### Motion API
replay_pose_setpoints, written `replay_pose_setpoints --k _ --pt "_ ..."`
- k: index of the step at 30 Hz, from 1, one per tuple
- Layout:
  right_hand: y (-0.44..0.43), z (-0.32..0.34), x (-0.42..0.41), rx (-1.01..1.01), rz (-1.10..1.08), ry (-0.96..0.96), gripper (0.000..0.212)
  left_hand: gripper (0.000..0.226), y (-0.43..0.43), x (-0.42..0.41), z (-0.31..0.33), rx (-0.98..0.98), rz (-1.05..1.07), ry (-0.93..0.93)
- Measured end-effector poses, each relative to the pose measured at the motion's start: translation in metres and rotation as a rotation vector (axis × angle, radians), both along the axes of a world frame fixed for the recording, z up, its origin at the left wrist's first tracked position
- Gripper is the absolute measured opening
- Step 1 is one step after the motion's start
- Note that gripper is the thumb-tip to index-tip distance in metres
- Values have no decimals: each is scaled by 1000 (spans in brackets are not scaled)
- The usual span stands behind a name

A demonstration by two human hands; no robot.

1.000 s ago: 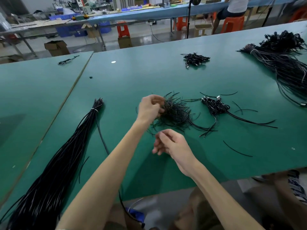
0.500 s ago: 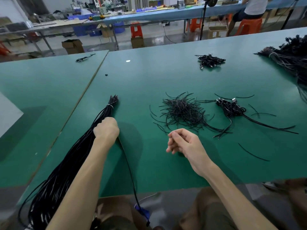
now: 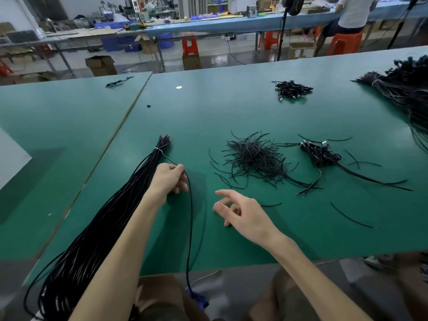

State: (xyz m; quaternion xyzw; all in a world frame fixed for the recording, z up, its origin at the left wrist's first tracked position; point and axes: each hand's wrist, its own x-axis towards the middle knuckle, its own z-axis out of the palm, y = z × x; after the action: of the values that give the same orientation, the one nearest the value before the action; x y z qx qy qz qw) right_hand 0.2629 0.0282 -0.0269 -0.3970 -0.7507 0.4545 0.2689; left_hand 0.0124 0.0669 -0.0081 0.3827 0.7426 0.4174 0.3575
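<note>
A long tied bundle of black cables (image 3: 99, 228) lies on the green table (image 3: 208, 112) at the left and hangs off the near edge. My left hand (image 3: 169, 179) pinches a single black cable (image 3: 191, 223) drawn out of that bundle; the cable runs down over the table's edge to a blue end near my lap. My right hand (image 3: 240, 214) hovers just to the right, fingers spread and relaxed, holding nothing. A heap of short black wire pieces (image 3: 254, 158) sits beyond my right hand.
A small bunch of cables with connectors (image 3: 322, 156) lies right of the heap, loose wire pieces around it. Another small bunch (image 3: 291, 90) sits farther back, and a big cable bundle (image 3: 407, 89) at the far right. A person sits on an orange stool (image 3: 345, 41) behind.
My left hand left the wire heap, went to the long bundle and has pulled one cable out to the right. My right hand has opened its fingers.
</note>
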Motion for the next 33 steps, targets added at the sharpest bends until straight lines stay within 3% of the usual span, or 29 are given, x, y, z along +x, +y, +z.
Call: replay_pose_setpoints --k 6,10,16,22,33 --pt "-12 6 -32 162 50 -160 74 26 0 15 -2 66 -56 -140" --pt "-17 5 -42 146 49 -181 63 25 -1 13 -6 93 -86 -121" --pt "-15 3 -35 1 -16 74 36 34 10 -4 -12 75 -22 51" --pt "-18 6 -29 -77 61 167 33 25 20 -28 -14 165 132 -71" --pt "-18 3 -25 -195 59 299 31 25 44 -56 -14 226 103 -207"
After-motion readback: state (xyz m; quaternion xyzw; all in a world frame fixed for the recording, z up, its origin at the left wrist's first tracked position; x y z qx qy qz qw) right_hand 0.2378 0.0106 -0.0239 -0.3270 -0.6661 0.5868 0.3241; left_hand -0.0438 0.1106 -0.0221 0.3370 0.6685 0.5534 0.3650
